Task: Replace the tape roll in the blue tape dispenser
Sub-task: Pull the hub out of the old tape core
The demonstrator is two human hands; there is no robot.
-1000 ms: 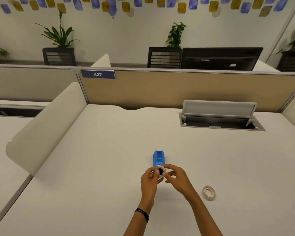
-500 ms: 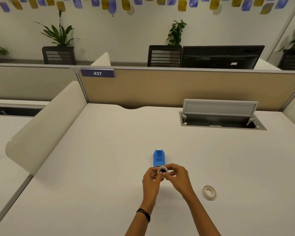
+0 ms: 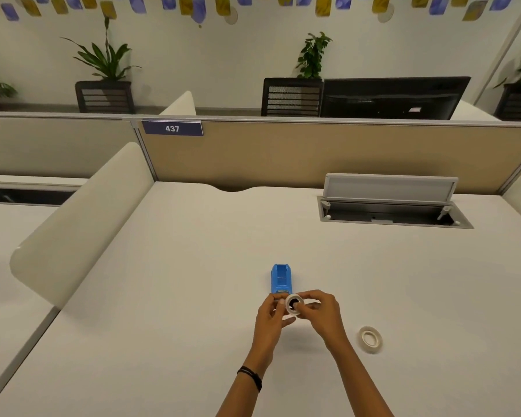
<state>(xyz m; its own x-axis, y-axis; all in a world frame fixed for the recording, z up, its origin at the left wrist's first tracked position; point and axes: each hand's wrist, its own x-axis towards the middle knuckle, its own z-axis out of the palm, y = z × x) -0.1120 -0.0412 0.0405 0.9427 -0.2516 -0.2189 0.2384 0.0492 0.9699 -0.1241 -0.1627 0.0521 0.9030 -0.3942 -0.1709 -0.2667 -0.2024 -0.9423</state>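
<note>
- Left hand (image 3: pixel 271 316) and right hand (image 3: pixel 319 311) both pinch a tape roll (image 3: pixel 294 303) between their fingertips, raised above the desk (image 3: pixel 193 296).
- Blue dispenser (image 3: pixel 281 279) stands on the desk just beyond the fingertips, not touched.
- A second roll (image 3: pixel 370 339) lies flat, right of the right hand, apart.

Even, soft indoor light from above; scene bright, no harsh glare. Pale worktop (image 3: pixel 193 296) carries faint diffuse shadows, one beneath hands at lower centre, one under tape roll (image 3: pixel 370 339) at lower right. Wide-angle bending at frame edges: partition lines curve. Slight overall softness; fingers (image 3: pixel 278 302) mildly blurred.
</note>
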